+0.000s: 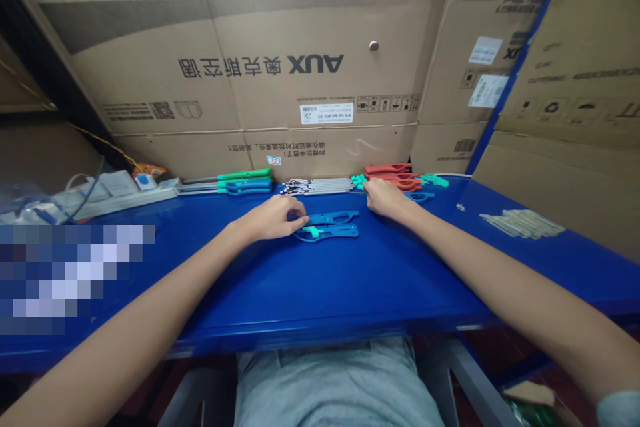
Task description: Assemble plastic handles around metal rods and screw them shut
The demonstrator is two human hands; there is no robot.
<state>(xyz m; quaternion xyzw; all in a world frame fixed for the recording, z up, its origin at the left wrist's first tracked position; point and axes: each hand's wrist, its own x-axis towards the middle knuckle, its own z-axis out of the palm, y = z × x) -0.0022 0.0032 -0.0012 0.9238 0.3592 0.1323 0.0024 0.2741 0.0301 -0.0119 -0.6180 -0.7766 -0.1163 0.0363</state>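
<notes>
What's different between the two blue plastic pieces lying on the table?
The lower blue plastic piece has a green part on it, but the upper blue plastic piece shows none. The upper piece looks darker than the lower piece. The upper piece also lies farther from the person. Both are long and flat, and lie side by side on the blue table.
</notes>
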